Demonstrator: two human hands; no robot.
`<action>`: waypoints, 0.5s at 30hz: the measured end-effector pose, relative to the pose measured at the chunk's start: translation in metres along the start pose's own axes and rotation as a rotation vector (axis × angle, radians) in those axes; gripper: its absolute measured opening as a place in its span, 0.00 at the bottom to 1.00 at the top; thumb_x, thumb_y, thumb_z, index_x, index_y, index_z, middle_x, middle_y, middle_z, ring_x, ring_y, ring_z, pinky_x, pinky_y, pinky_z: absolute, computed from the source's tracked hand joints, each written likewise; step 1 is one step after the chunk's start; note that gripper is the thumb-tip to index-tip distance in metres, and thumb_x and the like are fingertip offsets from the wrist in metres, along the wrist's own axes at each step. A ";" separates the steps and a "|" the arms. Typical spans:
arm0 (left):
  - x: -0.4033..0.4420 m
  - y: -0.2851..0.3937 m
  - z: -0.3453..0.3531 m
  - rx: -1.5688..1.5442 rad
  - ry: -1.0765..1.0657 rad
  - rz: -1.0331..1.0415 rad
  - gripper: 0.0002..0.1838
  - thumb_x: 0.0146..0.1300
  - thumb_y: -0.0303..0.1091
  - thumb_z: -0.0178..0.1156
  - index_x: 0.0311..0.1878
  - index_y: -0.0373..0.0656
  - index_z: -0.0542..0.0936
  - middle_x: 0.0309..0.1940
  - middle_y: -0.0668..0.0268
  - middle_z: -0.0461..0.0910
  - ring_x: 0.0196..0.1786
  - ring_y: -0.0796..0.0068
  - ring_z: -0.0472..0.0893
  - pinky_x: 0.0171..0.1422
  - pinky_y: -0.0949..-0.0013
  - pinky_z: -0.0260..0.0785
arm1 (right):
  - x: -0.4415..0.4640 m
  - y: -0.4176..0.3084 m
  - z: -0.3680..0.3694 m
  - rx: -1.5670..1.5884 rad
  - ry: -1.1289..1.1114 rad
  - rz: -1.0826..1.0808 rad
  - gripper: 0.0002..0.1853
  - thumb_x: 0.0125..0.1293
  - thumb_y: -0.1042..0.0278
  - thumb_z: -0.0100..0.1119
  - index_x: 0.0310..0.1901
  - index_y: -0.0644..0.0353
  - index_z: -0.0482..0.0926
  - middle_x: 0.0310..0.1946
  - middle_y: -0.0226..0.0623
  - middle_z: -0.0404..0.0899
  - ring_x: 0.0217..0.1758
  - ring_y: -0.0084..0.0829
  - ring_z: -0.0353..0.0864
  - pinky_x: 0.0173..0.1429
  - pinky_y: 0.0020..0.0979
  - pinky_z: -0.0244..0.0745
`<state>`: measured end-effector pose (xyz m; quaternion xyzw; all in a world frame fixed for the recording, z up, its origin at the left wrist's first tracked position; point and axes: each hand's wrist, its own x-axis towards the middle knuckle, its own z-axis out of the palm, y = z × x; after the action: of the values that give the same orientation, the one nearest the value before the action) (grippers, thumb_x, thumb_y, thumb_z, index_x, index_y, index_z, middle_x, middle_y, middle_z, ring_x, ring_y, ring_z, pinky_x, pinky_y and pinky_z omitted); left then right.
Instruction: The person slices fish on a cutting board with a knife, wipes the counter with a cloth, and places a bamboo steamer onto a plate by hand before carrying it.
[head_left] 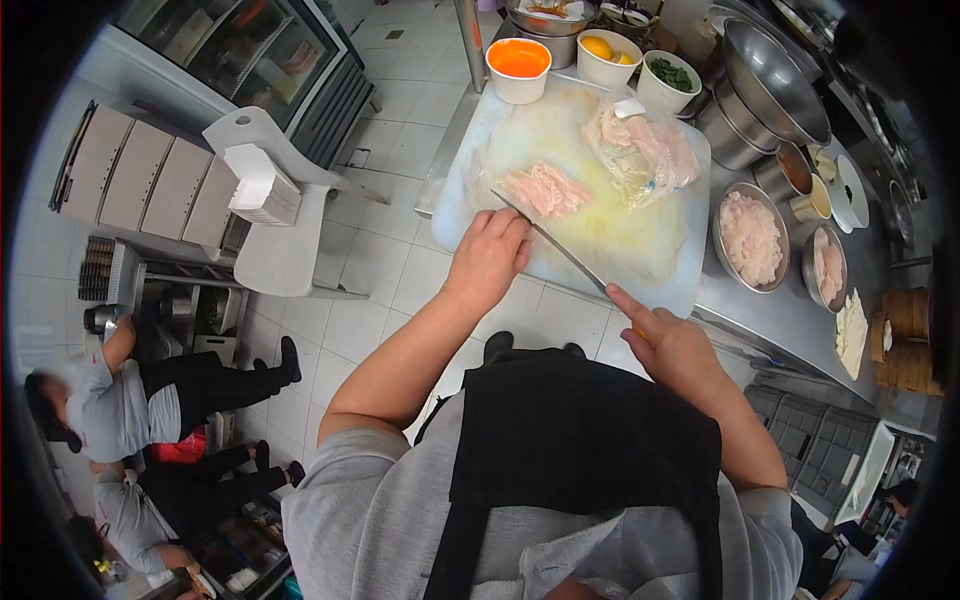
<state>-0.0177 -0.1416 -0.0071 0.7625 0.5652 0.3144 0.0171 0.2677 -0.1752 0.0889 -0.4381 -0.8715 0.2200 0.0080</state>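
A knife (pixel 568 252) lies slanted over the near part of the white cutting board (pixel 645 255), its tip pointing to the far left. My right hand (pixel 665 345) is closed round its handle, with the index finger stretched along the top. My left hand (pixel 490 255) is beside the front of the blade with its fingers curled together; what is under the fingertips is hidden. Just beyond the blade is a small pile of pale pink raw meat slices (pixel 547 189). Farther right on the board rests a clear plastic bag (pixel 645 160) with more pale meat.
Tubs of orange liquid (pixel 519 62), yellow items (pixel 606 55) and chopped greens (pixel 668 78) line the board's far edge. Right of it stand metal bowls of raw meat (pixel 750 238) (pixel 829 266). A white chair (pixel 280 245) is at left, with co-workers (pixel 140 400) beyond.
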 end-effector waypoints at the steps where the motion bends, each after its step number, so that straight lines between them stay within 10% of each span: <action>1: 0.001 0.001 -0.001 0.000 -0.002 -0.002 0.15 0.52 0.25 0.68 0.44 0.41 0.79 0.49 0.59 0.78 0.53 0.54 0.76 0.57 0.58 0.73 | -0.002 -0.003 -0.006 -0.025 -0.012 0.002 0.35 0.69 0.63 0.58 0.75 0.32 0.57 0.27 0.43 0.76 0.27 0.47 0.79 0.35 0.45 0.77; 15: -0.005 -0.005 0.004 -0.133 0.038 -0.092 0.15 0.52 0.25 0.69 0.43 0.40 0.77 0.49 0.59 0.76 0.53 0.53 0.76 0.57 0.58 0.72 | 0.053 -0.003 0.024 0.127 -0.060 0.026 0.34 0.71 0.65 0.54 0.76 0.35 0.55 0.30 0.51 0.79 0.35 0.51 0.81 0.43 0.46 0.75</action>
<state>-0.0205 -0.1432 -0.0150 0.7267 0.5778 0.3646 0.0716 0.2282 -0.1452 0.0594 -0.4412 -0.8499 0.2881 0.0069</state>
